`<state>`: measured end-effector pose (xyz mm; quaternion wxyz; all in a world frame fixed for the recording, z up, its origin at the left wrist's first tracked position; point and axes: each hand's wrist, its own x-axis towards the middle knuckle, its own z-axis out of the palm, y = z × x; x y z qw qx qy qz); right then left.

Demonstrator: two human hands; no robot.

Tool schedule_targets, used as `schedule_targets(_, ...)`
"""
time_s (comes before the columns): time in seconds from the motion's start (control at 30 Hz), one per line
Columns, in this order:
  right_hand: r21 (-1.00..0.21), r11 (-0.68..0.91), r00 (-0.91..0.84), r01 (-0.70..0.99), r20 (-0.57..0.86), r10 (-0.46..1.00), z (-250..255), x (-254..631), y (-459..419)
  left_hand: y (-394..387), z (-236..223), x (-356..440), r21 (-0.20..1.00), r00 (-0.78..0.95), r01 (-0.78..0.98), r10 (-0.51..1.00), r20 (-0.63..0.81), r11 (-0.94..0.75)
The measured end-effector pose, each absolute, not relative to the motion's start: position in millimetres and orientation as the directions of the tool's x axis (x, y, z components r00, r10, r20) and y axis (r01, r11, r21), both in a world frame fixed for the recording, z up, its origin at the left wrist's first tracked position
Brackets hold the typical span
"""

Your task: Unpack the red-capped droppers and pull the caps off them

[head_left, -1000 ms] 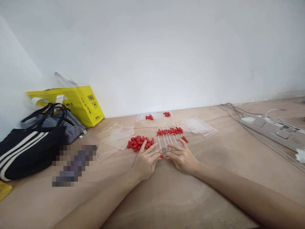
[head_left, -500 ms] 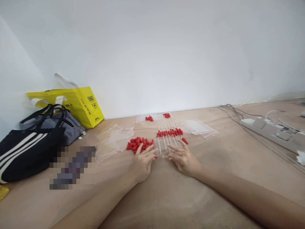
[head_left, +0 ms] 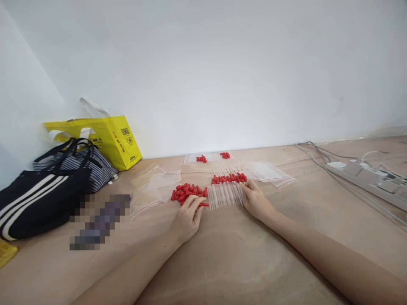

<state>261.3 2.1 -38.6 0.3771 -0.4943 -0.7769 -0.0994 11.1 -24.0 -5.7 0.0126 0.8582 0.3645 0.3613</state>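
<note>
My left hand is closed, with a red rubber bulb sticking out to the right from its fingertips. Beside those fingers lies a loose heap of red bulbs. To the right, clear glass dropper tubes lie side by side in a row. Behind them is a line of red-bulbed droppers, their thin tubes pointing away from me. At the row's right end, my right hand is closed in a pinch by the tube tops; its fingers hide what they grip.
Flat clear zip bags lie left of the heap, and more bags lie to the right. A bag with red bulbs is near the wall. Dark bag and yellow bag stand left; a power strip with cables lies right.
My right hand has moved from the tubes' near ends to the row's right end and closed. My left hand has drawn slightly away from the tubes and now grips a red bulb.
</note>
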Motion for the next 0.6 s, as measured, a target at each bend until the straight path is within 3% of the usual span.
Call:
schedule_targets(0.3, -0.227, 0.477, -0.222, 0.849, 0.666, 0.712, -44, 258, 8, -19, -8, 10, 0.339, 0.403, 0.641, 0.678, 0.615, -0.689)
schedule_targets(0.6, -0.143, 0.432, -0.245, 0.890, 0.649, 0.720, -31, 257, -7, -6, 3, -6, 0.211, 0.265, 0.812, 0.664, 0.699, -0.545)
